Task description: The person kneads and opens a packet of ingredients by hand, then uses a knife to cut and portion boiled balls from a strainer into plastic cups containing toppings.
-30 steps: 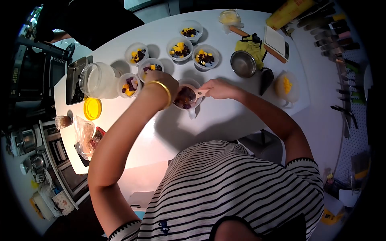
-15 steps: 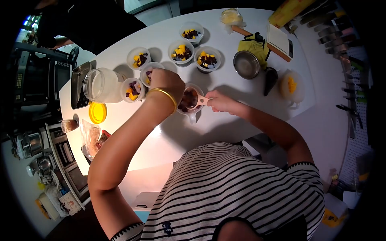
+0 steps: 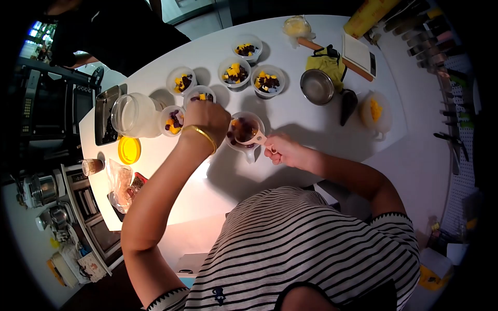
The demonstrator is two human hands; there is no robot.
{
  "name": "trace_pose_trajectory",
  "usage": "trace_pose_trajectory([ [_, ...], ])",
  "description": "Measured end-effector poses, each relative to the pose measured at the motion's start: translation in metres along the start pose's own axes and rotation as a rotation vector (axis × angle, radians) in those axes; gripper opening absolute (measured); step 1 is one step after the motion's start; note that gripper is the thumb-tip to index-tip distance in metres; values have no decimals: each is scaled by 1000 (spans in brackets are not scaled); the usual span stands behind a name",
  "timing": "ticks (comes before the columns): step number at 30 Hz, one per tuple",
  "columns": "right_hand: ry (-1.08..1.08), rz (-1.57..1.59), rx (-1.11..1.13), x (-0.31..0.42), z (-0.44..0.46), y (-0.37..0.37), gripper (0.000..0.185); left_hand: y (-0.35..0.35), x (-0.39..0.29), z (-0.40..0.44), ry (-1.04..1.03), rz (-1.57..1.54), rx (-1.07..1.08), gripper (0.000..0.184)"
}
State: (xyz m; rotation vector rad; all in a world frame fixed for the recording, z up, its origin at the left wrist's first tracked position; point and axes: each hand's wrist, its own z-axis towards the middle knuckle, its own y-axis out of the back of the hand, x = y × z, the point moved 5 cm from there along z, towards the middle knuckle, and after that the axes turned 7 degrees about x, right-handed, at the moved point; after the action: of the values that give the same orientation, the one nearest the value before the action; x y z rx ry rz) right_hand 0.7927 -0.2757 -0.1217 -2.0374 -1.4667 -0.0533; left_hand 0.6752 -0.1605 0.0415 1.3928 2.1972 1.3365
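My right hand (image 3: 282,150) is closed round the handle of a pale pink scoop (image 3: 259,138). The scoop's bowl lies over a spouted measuring jug (image 3: 250,155) holding dark purple pieces in liquid. My left hand (image 3: 210,118), with a gold bangle at its wrist, is curled beside the jug; its fingertips are hidden, and I cannot make out what they hold. Just beyond it stands a clear cup (image 3: 191,92) with yellow and purple pieces. Another such cup (image 3: 165,127) is left of the hand.
Several filled cups stand farther back, among them one cup (image 3: 280,78). A large clear jar (image 3: 136,115) and a yellow lid (image 3: 129,150) are at the left. To the right are a steel bowl (image 3: 317,87), a scale (image 3: 358,52) and a tub of yellow cubes (image 3: 374,111). A person (image 3: 119,31) stands across the table.
My left hand has drawn back slightly toward me, showing more of the cup beyond it. The scoop is still over the jug, its handle now angled more toward me, with my right hand slightly lower.
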Motion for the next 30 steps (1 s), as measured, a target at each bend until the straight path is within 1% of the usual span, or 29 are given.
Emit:
trace_pose_trajectory([
  [1, 4, 14, -24, -3, 2, -1, 3, -12, 1, 0, 39, 2, -29, 15],
  [2, 8, 29, -50, -6, 3, -2, 3, -23, 1, 1, 37, -86, -54, 15],
  [3, 14, 34, -51, -8, 3, -6, 3, -41, -4, 3, 37, -104, 82, 17],
  [5, -19, 73, -42, -10, 1, -14, 7, -56, -11, 0, 141, -220, 123, 20],
  [9, -18, 124, -80, -11, -1, -24, 10, -86, -12, 1, 104, -296, 127, 22],
  [10, -5, 133, -77, -12, 2, -23, 3, -81, -11, -6, 93, -319, 108, 21],
  [13, 3, 108, -74, -11, 1, -23, 5, -73, -10, -25, 49, -365, 89, 21],
  [14, -2, 71, -69, -12, 0, -23, 12, -72, -8, -29, 85, -369, 93, 21],
  [15, -7, 69, -68, -13, 0, -22, 12, -74, -7, -32, 124, -373, 96, 20],
  [17, 37, 44, -52, -18, 1, -18, 13, -77, 1, -27, 186, -398, 32, 19],
  [19, 49, 72, -56, -23, 3, -15, 12, -89, 0, -16, 207, -405, -37, 19],
  [20, 66, 107, -66, -25, 4, -14, 12, -98, -2, -11, 209, -406, -35, 19],
  [21, 66, 107, -66, -27, 4, -14, 12, -105, -6, -6, 177, -418, -43, 20],
  [23, 114, 170, -55, -27, 4, -14, 3, -102, -8, -6, 141, -428, -55, 20],
  [24, 117, 175, -58, -25, 4, -13, 3, -103, -10, -12, 120, -439, -31, 21],
  [26, 137, 9, -34, -19, 0, -16, 12, -100, -15, -27, 75, -441, 21, 21],
  [27, 132, 9, -34, -18, -1, -15, 12, -97, -16, -34, 76, -443, 25, 21],
  [29, 199, -295, -95, -6, -4, -13, 19, -88, -10, -46, 130, -464, -42, 20],
  [30, 207, -450, -98, 2, -8, -12, 25, -87, -6, -50, 143, -462, -92, 19],
])
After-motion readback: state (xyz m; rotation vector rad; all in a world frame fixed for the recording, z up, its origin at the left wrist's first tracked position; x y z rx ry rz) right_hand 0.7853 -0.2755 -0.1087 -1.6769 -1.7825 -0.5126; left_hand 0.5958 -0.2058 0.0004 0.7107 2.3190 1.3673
